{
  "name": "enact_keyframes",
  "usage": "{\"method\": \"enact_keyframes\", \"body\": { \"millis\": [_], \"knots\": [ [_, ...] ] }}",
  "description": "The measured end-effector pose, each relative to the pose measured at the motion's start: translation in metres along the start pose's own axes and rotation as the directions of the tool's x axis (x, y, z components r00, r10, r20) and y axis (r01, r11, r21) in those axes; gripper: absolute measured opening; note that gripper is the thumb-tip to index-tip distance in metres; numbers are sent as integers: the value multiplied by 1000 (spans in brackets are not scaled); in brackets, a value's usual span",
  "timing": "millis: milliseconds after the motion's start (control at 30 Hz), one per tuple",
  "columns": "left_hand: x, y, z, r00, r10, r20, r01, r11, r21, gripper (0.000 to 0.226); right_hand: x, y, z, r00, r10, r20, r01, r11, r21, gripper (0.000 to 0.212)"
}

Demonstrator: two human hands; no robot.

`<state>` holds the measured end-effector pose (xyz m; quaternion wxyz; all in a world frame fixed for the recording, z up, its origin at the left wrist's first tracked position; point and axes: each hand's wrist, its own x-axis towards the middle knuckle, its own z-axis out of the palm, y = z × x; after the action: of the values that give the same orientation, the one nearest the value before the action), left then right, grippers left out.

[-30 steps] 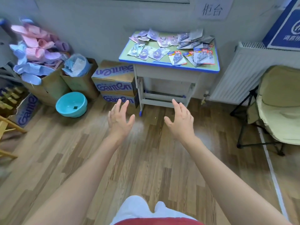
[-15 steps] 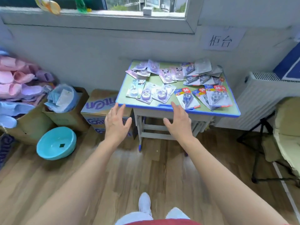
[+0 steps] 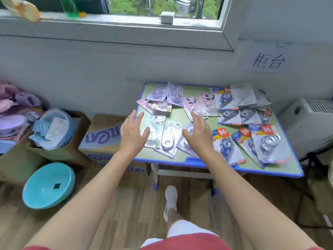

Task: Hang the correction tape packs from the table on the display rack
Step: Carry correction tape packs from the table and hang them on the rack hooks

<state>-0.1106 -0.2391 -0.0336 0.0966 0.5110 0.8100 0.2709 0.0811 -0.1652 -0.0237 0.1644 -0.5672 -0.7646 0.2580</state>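
Note:
Several correction tape packs lie scattered on a small green table with a blue rim [image 3: 198,162] under the window. A pale green pack with a panda [image 3: 156,130] and a lilac pack [image 3: 169,139] lie at the near left; blue and red packs [image 3: 225,143] lie at the near right. My left hand [image 3: 132,135] hovers with straight fingers over the table's left edge, beside the green pack. My right hand [image 3: 197,134] hovers with spread fingers over the lilac packs in the middle. Neither hand holds anything. No display rack is in view.
Cardboard boxes [image 3: 100,136] stand on the floor left of the table, one filled with blue items [image 3: 54,127]. A turquoise basin [image 3: 47,184] lies on the wood floor. A white radiator [image 3: 310,123] stands to the right. My foot [image 3: 170,199] is near the table legs.
I have walked up to the table; both hands, earlier held out over the floor, now reach over the tabletop above the packs.

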Motion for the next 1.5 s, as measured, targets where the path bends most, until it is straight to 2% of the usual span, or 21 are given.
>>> {"method": "enact_keyframes", "body": {
  "millis": [267, 433, 633, 900, 1133, 1367, 1500],
  "knots": [
    [127, 0, 39, 998, -28, 60, 28, 1000, 9, 58, 137, -3, 18, 998, 35, 52, -36, 999, 6, 66],
    [177, 1, 66, 985, -81, 154, 78, 997, 26, 66, 192, -6, 37, 992, 53, 117, -54, 998, 9, 65],
    [221, 2, 97, 970, -87, 225, 103, 993, -60, 75, 240, -7, 63, 965, 160, 207, -169, 985, 26, 66],
    [256, -15, 129, 927, -59, 370, 58, 998, 15, 79, 271, 0, 86, 950, 249, 188, -221, 962, -160, 78],
    [259, -20, 131, 946, -50, 319, 70, 996, -54, 78, 278, -5, 99, 967, 237, 96, -223, 965, -139, 74],
    [255, -23, 120, 972, -86, 217, 104, 992, -71, 66, 280, -9, 108, 968, 236, 85, -223, 965, -140, 75],
    [255, -23, 117, 956, -64, 285, 79, 996, -41, 71, 280, -8, 108, 971, 217, 102, -204, 970, -130, 70]
  ]
}}
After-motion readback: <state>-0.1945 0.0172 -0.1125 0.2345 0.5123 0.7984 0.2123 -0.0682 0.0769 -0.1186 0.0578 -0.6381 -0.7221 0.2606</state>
